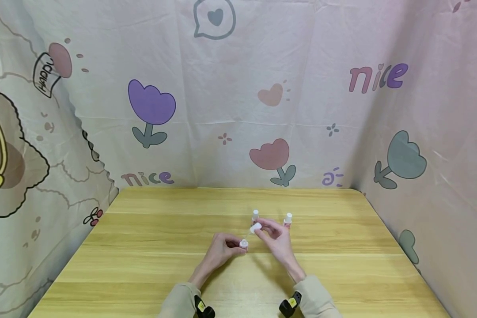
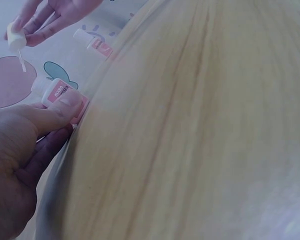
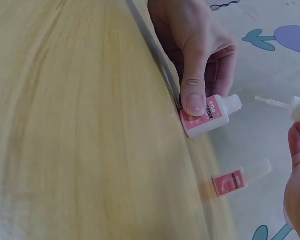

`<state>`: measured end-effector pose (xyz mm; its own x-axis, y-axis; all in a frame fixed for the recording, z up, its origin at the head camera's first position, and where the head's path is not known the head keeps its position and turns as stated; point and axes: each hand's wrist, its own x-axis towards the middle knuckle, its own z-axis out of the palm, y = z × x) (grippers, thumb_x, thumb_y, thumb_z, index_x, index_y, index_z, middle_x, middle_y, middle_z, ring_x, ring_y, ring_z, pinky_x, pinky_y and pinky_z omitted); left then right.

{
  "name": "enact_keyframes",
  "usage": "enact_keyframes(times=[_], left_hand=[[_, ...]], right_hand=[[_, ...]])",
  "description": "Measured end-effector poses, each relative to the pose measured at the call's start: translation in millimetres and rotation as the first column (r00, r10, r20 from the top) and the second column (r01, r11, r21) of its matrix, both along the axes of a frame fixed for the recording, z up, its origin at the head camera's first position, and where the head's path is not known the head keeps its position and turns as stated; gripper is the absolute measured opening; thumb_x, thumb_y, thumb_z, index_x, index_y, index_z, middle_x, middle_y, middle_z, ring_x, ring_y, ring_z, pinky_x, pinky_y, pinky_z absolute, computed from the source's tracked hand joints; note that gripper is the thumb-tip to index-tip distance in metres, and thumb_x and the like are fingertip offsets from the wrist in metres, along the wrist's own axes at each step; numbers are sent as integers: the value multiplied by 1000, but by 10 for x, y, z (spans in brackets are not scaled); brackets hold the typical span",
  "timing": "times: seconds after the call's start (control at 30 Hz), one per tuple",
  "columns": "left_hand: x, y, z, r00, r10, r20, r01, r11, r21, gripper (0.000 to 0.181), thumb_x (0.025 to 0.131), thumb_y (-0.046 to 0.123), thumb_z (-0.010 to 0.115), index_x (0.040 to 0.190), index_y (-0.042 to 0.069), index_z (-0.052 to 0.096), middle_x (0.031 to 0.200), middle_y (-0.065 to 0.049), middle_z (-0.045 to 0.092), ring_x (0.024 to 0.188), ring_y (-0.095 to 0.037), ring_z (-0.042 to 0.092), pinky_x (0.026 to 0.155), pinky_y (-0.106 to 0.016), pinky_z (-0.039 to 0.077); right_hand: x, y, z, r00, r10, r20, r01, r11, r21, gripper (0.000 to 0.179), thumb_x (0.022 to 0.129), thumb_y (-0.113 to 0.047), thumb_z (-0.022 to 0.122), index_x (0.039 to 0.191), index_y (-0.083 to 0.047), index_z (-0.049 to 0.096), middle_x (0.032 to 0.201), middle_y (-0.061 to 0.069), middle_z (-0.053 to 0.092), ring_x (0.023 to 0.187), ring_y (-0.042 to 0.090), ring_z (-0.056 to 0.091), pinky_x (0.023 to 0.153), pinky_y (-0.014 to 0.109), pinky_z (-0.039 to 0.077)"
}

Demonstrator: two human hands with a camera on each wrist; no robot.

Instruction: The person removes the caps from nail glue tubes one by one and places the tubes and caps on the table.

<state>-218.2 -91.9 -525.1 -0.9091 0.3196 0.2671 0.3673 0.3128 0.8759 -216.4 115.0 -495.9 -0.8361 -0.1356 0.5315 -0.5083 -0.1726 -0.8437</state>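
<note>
"Head view: what is found nearest?"

"On the wooden table (image 1: 123, 265), an uncapped bottle (image 1: 244, 246) is pinched between the thumb and fingers of the left hand (image 1: 220, 251). Its base seems to be rested on the wood."

"And just beyond?"

"A white cap (image 1: 256, 228) is held in the fingertips of the right hand (image 1: 277, 238), slightly far and right of that bottle. The thin brush (image 1: 247, 234) fixed in it is slanted down toward the near left, its tip clear of the bare neck (image 3: 233, 103), as is shown in both wrist views."

"How is this best handled?"

"The bottle should be kept upright and steadied against the table, gripped low, over the label (image 3: 208, 120), so the neck is left free. Hard squeezing should be avoided, in case any contents are forced up. The brush should be lined up with the neck, so the rim is not scraped."

"Is anything to be minded farther off?"

"A capped bottle (image 1: 255, 213) is partly hidden behind the right hand, and another bottle (image 1: 288, 218) is seen to its right. Neither should be knocked by the knuckles."
</note>
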Motion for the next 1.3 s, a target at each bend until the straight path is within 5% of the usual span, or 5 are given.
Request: enact_keyframes(times=[0.57,0.93,1.3], left_hand=[[8,-11,0,1000,0,-2,0,1000,2,11,80,10,84,91,10,80,89,-8,79,74,-5,69,69,-19,57],[2,-37,-12,1000,22,-11,-22,1000,-12,13,79,11,85,92,12,81,90,-6,79,77,-3,69,72,-19,56],[4,-67,-23,999,31,-17,-31,1000,3,14,78,11,85,91,11,80,89,-6,79,77,-2,69,72,-19,57]], right_hand=[[22,46,-34,977,-46,207,56,998,-41,38,90,6,67,119,26,53,110,-7,75,97,0,70,89,16,56],[52,49,-13,953,5,304,6,999,-32,37,87,3,72,114,23,58,100,-7,77,92,6,74,86,24,59],[16,1,17,909,-18,416,-25,995,99,37,95,-2,65,127,14,58,106,22,74,82,5,71,84,22,58]])
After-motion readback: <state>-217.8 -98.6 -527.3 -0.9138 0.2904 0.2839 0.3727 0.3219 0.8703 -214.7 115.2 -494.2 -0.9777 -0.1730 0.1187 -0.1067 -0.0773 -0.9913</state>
